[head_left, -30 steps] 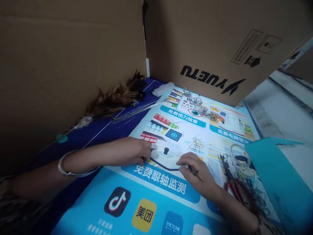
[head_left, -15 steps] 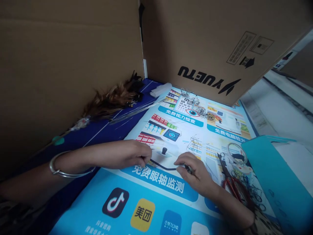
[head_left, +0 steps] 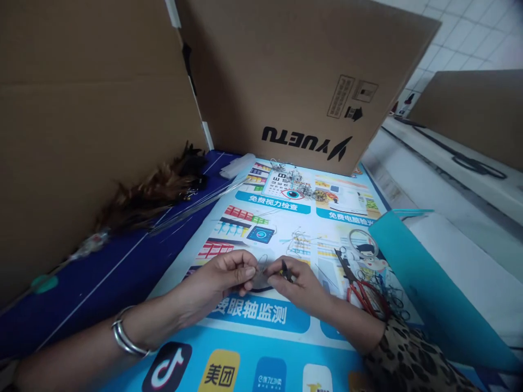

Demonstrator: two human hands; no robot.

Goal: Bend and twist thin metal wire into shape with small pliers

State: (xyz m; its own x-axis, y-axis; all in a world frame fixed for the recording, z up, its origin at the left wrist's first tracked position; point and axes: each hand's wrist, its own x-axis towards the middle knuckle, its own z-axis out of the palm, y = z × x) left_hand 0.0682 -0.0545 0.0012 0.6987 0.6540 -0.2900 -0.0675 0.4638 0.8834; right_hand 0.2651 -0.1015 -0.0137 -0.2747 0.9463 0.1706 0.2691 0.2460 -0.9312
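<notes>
My left hand [head_left: 223, 277] and my right hand [head_left: 298, 283] meet over a printed blue poster [head_left: 261, 348] that covers the table. Both pinch a thin wire [head_left: 261, 264] that loops up between the fingertips. My right hand also holds a small dark piece [head_left: 285, 268] against the wire. A silver bangle [head_left: 122, 337] sits on my left wrist. A leopard-print sleeve [head_left: 408, 359] covers my right forearm.
Red-handled pliers [head_left: 359, 286] and loose wire rings lie right of my right hand. A teal paper bag [head_left: 425, 283] lies further right. Brown feathers [head_left: 151, 190] and long wires rest at the left. Small wire pieces [head_left: 300, 182] lie before the tall cardboard box [head_left: 302, 81].
Both hands have lifted from the poster and come together, now pinching the wire between them. The camera view has swung to the right and up.
</notes>
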